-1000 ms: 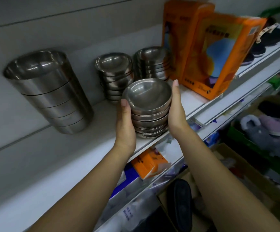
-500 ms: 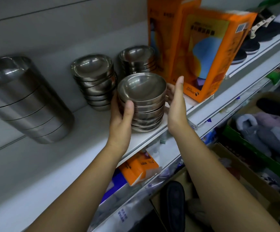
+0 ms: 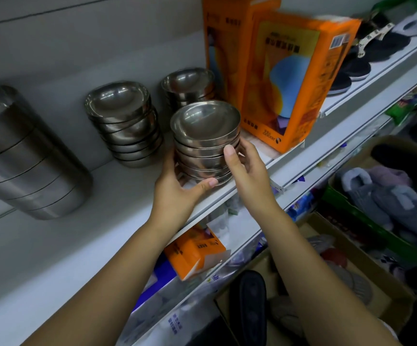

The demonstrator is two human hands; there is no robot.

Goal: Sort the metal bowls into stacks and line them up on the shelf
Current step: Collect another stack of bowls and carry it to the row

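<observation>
A stack of several small metal bowls (image 3: pixel 203 143) stands near the front edge of the white shelf (image 3: pixel 107 193). My left hand (image 3: pixel 177 189) cups its lower left side, thumb under the bottom bowl. My right hand (image 3: pixel 246 168) grips its right side, thumb on the front. Behind it a second stack of bowls (image 3: pixel 125 123) sits toward the back wall, and a third stack (image 3: pixel 190 87) stands further right by the orange boxes. A tall stack of large metal bowls (image 3: pixel 20 156) fills the shelf's left.
Two orange boxes (image 3: pixel 289 83) stand right of the bowls, close to my right hand. Dark slippers (image 3: pixel 367 53) line the shelf beyond them. Below are packaged goods (image 3: pixel 195 250) and cardboard boxes with grey slippers (image 3: pixel 387 196).
My right hand closed in from an open, flat pose onto the stack's right side. My left thumb slid down under the bottom bowl. The view shifted right.
</observation>
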